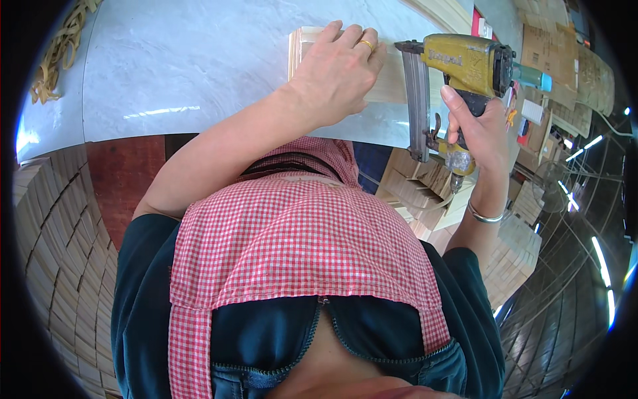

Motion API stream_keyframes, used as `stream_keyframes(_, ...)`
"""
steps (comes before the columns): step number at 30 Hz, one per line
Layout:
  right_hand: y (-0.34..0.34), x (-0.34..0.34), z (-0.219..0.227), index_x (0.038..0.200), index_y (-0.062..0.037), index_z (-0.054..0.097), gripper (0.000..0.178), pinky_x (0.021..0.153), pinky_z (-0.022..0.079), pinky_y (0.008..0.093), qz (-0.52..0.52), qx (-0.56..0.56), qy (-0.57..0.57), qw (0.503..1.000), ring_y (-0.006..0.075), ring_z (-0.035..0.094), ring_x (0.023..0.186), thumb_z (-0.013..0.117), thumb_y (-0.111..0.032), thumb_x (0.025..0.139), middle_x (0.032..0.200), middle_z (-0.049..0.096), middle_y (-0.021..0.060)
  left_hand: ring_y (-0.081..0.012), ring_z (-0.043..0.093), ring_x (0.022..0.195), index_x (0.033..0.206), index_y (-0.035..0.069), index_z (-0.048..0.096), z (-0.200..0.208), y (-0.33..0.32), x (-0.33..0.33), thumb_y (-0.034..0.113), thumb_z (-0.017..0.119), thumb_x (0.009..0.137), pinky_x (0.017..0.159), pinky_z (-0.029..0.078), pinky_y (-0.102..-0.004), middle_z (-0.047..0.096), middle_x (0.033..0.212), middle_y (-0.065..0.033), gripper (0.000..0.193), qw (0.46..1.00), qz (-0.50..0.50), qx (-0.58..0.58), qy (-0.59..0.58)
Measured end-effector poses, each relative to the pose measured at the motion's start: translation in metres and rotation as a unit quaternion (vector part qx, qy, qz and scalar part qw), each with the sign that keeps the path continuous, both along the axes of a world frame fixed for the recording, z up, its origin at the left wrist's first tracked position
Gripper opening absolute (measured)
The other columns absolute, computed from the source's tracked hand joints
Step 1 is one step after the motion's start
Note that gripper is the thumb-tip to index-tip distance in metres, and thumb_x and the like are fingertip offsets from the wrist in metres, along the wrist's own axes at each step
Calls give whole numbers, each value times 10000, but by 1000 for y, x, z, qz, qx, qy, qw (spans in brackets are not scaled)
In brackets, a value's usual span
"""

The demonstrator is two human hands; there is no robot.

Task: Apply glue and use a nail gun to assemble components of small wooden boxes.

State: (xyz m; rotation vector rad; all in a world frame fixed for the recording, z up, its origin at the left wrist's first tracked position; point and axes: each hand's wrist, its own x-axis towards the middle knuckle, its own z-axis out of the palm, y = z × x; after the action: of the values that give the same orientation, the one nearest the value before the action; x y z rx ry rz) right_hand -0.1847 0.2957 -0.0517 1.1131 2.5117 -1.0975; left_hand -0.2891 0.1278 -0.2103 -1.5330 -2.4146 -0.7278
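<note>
Wooden piece under left hand — nailer beside.

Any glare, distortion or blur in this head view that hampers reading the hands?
Head view: glare streak on the pale tabletop, well left of the hands; fisheye bends the stacked wood and the rim is black; left hand on the wooden piece and right hand gripping the nail gun are sharp.

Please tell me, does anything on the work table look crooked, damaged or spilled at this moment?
Nothing stands out. The left hand lies flat on the pale wooden piece on the white table, and the right hand holds the yellow nail gun beside it. Nothing looks spilled or broken.
</note>
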Motion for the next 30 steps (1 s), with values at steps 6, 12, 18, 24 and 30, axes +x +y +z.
stream_keyframes(6,2,7,-6,856,-5,689,267,419,412,218,-8,-9,1,1000,94,489,413,745,-259,915,529,558,9,-267,540,1043,1243,-5,627,1,-3,3,324,820,683,1033,383,-421,598,1194,-149,678,1000,-4,-3,-14)
stream_keyframes(12,8,23,-13,909,3,690,273,423,406,208,-81,18,53,995,92,515,450,744,-265,913,578,591,20,-306,533,1135,1314,-1,582,-8,-6,-1,356,827,695,1097,354,-458,570,1253,-169,755,999,-19,-4,-33)
stream_keyframes(18,90,111,-59,1172,29,631,444,611,535,316,-157,166,56,972,192,628,652,715,-304,890,814,688,100,-370,486,1280,1447,101,486,-14,-7,-13,392,843,715,1116,344,-501,516,1365,-201,865,998,-60,7,-25)
stream_keyframes(24,120,143,-124,1286,39,520,482,807,557,500,-177,269,-93,942,475,681,911,614,-161,858,1006,700,277,-347,587,1161,1405,-3,519,10,-49,-37,206,827,717,1045,446,-431,600,1320,-204,783,962,-96,62,-248)
stream_keyframes(30,128,162,-149,1220,-1,544,432,792,558,512,-218,302,-85,924,449,692,908,656,-206,857,995,704,257,-266,612,1166,1459,25,492,-1,-160,-55,410,587,1006,997,481,-337,613,1322,-172,602,580,125,241,-768)
